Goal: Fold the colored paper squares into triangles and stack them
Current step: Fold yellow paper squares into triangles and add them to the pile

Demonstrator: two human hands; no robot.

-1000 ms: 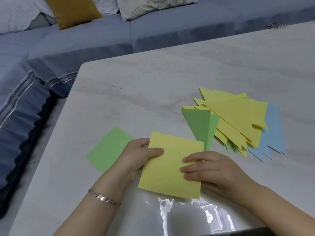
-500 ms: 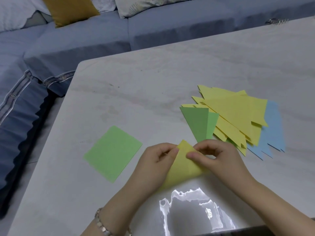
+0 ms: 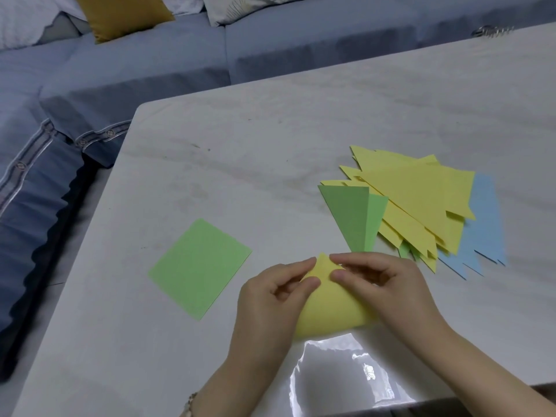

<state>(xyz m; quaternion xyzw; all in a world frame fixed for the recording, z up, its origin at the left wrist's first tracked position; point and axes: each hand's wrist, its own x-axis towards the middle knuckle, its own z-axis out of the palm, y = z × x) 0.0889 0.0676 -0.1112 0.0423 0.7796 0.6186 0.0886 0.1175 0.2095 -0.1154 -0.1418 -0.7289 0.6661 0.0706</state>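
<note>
Yellow sheet (image 3: 331, 308) lies bent over on the table (image 3: 270, 145) at 6 o'clock, its corners met at the far tip. Left hand (image 3: 267, 299) pinches that tip from 9 o'clock, right hand (image 3: 385, 284) from 3 o'clock. Green square (image 3: 200, 267) lies flat at 9 o'clock of the hands, apart. Triangle pile (image 3: 415, 200), yellow over green and blue, sits at 1 o'clock, just beside the right hand

Yellow paper (image 3: 331, 302) bent over, corners together, unflattened. Green square (image 3: 200, 267) lies flat to its left. Stack of folded triangles (image 3: 415, 206) lies behind-right.
</note>
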